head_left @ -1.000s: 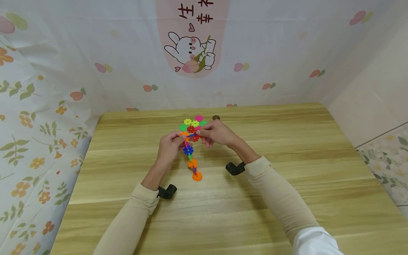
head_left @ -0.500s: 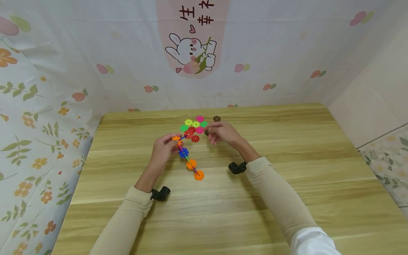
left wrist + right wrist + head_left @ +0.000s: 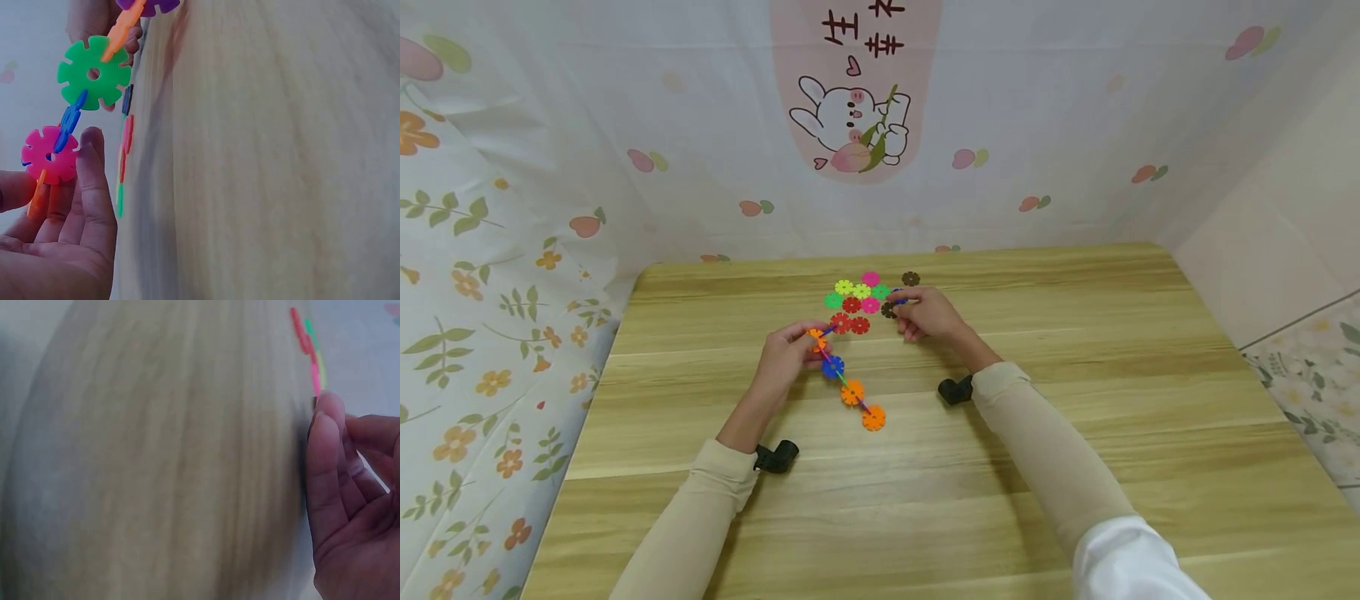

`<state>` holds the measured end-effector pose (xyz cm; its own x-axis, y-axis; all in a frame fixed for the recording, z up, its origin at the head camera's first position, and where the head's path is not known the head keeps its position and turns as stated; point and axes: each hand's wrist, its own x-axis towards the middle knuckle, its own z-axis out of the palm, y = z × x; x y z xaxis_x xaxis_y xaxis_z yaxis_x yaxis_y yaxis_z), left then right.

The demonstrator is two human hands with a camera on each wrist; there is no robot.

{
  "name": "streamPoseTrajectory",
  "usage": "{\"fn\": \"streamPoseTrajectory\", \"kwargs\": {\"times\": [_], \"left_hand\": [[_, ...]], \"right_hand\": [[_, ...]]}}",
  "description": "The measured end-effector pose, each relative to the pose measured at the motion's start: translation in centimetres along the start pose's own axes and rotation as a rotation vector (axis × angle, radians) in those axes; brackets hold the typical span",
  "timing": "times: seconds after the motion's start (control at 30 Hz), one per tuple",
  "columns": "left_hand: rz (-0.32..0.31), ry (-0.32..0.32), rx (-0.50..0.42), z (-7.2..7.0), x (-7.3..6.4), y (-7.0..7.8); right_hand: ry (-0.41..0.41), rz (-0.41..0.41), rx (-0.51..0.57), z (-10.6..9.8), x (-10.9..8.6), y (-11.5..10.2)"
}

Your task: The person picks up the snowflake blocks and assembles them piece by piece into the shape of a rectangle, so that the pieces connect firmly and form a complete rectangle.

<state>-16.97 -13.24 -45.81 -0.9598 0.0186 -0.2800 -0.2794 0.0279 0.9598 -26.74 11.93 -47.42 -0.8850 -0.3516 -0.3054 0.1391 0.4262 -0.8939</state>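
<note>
My left hand [image 3: 784, 360] pinches an orange notched plastic disc [image 3: 816, 339] in a chain of interlocked snowflake discs. From it the chain slants down toward me through a blue disc [image 3: 832, 367] to an orange end disc [image 3: 873, 417]. On the other side, a red disc [image 3: 840, 323] shows at the tip of a blue piece. In the left wrist view, the chain's pink disc [image 3: 50, 156] and green disc [image 3: 94, 72] lie beyond my fingers. My right hand [image 3: 928, 314] has its fingertips right at a dark brown disc [image 3: 888, 309], with a blue disc [image 3: 898, 295] partly hidden behind.
Loose discs lie grouped on the wooden table [image 3: 1075, 375], among them yellow ones [image 3: 844, 287], a green one [image 3: 833, 300] and a pink one [image 3: 871, 279]. Another brown disc [image 3: 911, 278] lies near the back edge. A printed cloth [image 3: 715, 150] hangs behind the table.
My right hand has left the chain and moved right to the dark brown disc. My left hand has drawn the chain left and toward me, the red disc moving with it.
</note>
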Motion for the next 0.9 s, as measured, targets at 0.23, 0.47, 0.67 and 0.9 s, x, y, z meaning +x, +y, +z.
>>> {"fn": "streamPoseTrajectory", "kwargs": {"times": [0.23, 0.47, 0.67, 0.9], "left_hand": [[-0.031, -0.014, 0.045, 0.07, 0.02, -0.04], [-0.044, -0.039, 0.042, 0.02, 0.13, -0.02], [-0.016, -0.079, 0.031, 0.02, 0.17, -0.07], [-0.009, -0.091, 0.028, -0.03, 0.02, -0.14]], "right_hand": [[0.032, -0.058, -0.207, 0.38, 0.58, 0.39], [0.025, -0.046, -0.321, 0.39, 0.88, -0.05], [-0.028, 0.008, -0.301, -0.01, 0.95, -0.34], [-0.079, 0.006, -0.287, 0.01, 0.22, -0.49]]}}
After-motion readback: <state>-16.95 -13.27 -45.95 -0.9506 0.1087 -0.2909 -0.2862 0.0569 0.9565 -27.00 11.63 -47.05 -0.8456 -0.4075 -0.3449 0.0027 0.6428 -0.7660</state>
